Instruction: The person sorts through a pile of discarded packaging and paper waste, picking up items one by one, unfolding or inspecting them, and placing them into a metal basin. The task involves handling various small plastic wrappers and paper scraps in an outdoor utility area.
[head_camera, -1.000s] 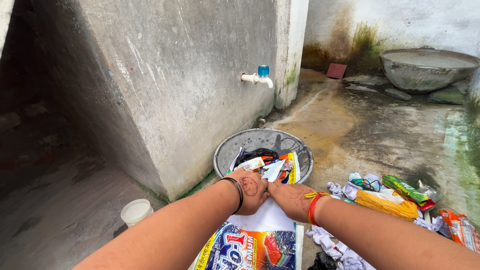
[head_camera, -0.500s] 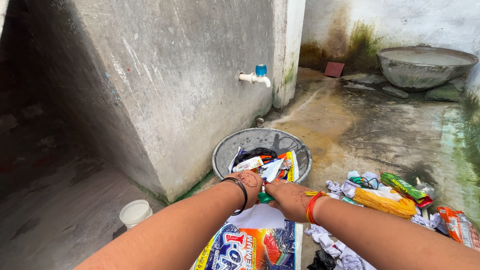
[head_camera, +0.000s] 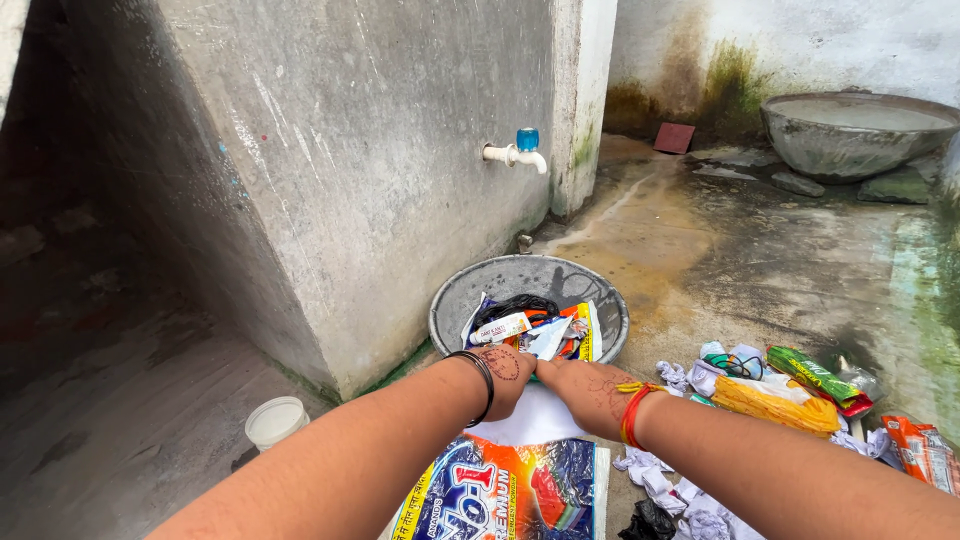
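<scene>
My left hand (head_camera: 503, 372), with a dark bangle at the wrist, is curled at the white top edge of a large printed plastic sack (head_camera: 510, 490) lying flat on the ground. My right hand (head_camera: 585, 392), with a red thread on the wrist, meets it from the right, fingers closed on the same edge. Both hands sit just in front of a round metal basin (head_camera: 460, 300) filled with several crumpled wrappers and packets (head_camera: 540, 330). What lies under my fingers is hidden.
A heap of wrappers and paper scraps (head_camera: 770, 395) lies at the right. A small white cup (head_camera: 275, 421) stands at the left by the concrete wall. A tap (head_camera: 518, 152) juts from the wall. A big stone bowl (head_camera: 860, 130) stands far right on wet floor.
Both hands have stayed together at the sack's top edge, shifting only slightly toward me. The basin and the litter have not moved.
</scene>
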